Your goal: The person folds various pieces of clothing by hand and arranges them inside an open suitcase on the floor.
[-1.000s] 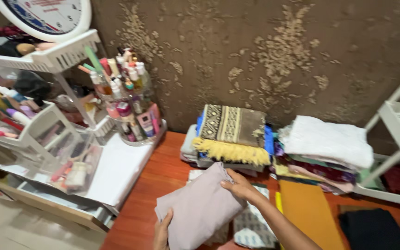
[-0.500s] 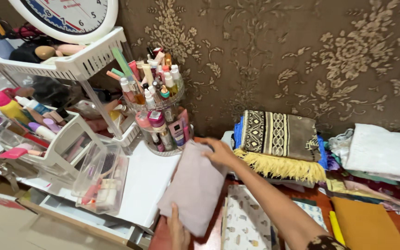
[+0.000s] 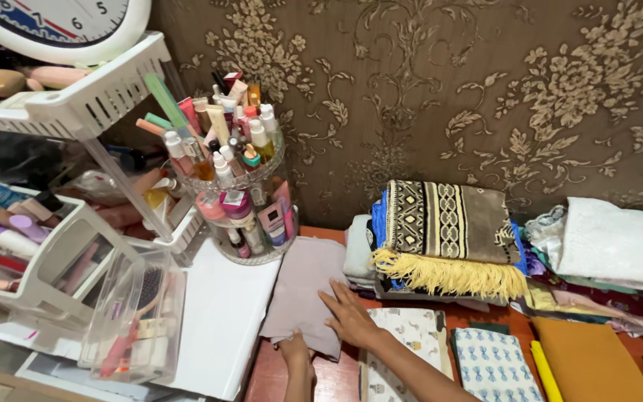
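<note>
Folded mauve cloth (image 3: 303, 286) lies flat on the wooden tabletop (image 3: 262, 383), just beside the white shelf base (image 3: 217, 327) and just below the clear round organizer (image 3: 243, 197) full of cosmetic tubes and bottles.

Right hand (image 3: 350, 321) is open, fingers spread, palm down, pressing on the cloth's lower right part. Not gripping anything. Left hand (image 3: 295, 350) sits at the cloth's bottom edge, touching it; mostly cut off by the frame, so can't tell if the fingers pinch the fabric or just rest there.

Around it:
- Right of the cloth: stack of folded textiles topped by a patterned brown rug with yellow fringe (image 3: 444, 231), blue fabric under it (stack touches or nearly touches the cloth's right edge, can't tell which).
- Below that stack: folded white printed cloth (image 3: 407, 350) under the right forearm, and a blue-patterned one (image 3: 496, 365) beside it.
- Far right: pile topped with a white folded cloth (image 3: 619, 242), orange fabric (image 3: 593, 361) lying flat in front.
- Left: white tiered rack (image 3: 76, 104) with bottles, a clear acrylic box (image 3: 139, 313), a clock (image 3: 53, 22) on top.
- Behind: brown floral wallpaper (image 3: 448, 89).
</note>
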